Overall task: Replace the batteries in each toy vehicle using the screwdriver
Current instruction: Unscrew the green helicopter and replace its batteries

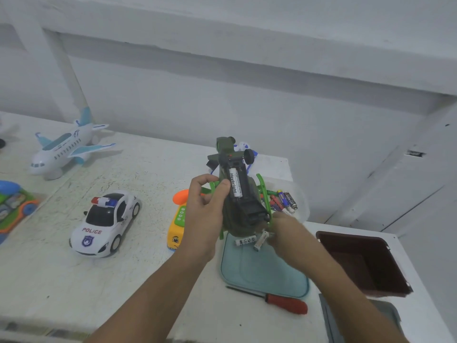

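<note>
Both forearms (153, 293) reach up from the bottom edge and meet over the tabletop (61, 280), where a battery swap is under way.

The left hand's (205, 214) fingers (223, 189) are curled round the toy helicopter (243, 211), thumb pressed on the edge of its belly. It is held off the surface, upside down and tilted tail-away, with the open battery bay facing the camera. One seated battery (235, 183) lies in the bay, and the slot beside it looks empty. The right hand's (284, 231) fingers (272, 237) are blurred but seem to pinch a white battery (261, 240) by one end, just below the toy's near end. A loose battery (244, 241) lies beside it on the blue mat (264, 273).

I judge the step to be cell handling with the cover already off — whether this cell is going in or has come out cannot be told. If it is going in, the next move calls for lifting it to the empty slot, matching polarity and pressing it down against the spring while the left grip keeps the bay steady. After that the cover and the screwdriver (286, 303) come into play; it lies untouched at the mat's near corner.

Farther out, a clear tub (303, 206) of spare cells sits behind the toy and a brown tray (366, 263) lies to the right. The police car (106, 224) and the plane (66, 149) wait well apart on the left — both with wheels down, their undersides unseen
</note>
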`<state>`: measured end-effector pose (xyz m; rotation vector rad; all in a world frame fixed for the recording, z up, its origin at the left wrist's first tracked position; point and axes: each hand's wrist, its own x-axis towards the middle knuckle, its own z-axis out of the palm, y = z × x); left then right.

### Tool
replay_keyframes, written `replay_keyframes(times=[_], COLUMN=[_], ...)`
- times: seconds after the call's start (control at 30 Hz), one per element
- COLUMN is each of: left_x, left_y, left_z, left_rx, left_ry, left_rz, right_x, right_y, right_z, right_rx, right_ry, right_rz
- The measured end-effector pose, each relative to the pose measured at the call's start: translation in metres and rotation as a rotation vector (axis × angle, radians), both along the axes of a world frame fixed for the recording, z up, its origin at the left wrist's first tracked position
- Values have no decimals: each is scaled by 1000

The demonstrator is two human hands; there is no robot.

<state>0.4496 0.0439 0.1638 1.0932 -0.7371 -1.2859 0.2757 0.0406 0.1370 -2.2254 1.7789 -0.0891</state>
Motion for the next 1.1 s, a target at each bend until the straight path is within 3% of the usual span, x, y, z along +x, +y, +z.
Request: replay_keyframes(times=[0.27,0.4,0.47,0.57,0.67,0.73,0.8,0.9,1.0,1.1], left_x=[-2,-3,-2,-2,-4,-6,-8,-9,-10,-10], left_y=[0,1,1,1,3,4,4,5,7,8], left_z=[-4,-6,-6,-8,-9,-9,-9,-9,-7,-7], left_rx=[-5,-7,-11,-8,-8,-13,-24,-48,-67,-68], left_ry=[-10,-9,-15,-30,-54,-67,-88,-102,-112,-106], left_rz=[-1,1,4,19,15,7,5,17,13,6], right_x=[-4,-12,-19,-25,-23,-17,-8,10,25,32], right_y=[12,16,17,17,13,11,12,14,12,7], right_z=[-37,-29,-15,13,46,69,88,105,109,107], right_rx=[-146,-96,-30,93,61,45,33,32,-7,-62], right_ry=[-2,-62,-224,-678,-1109,-1203,-1119,-827,-566,-475], right_rz=[42,55,-26,-246,-376,-358,-284,-207,-238,-293])
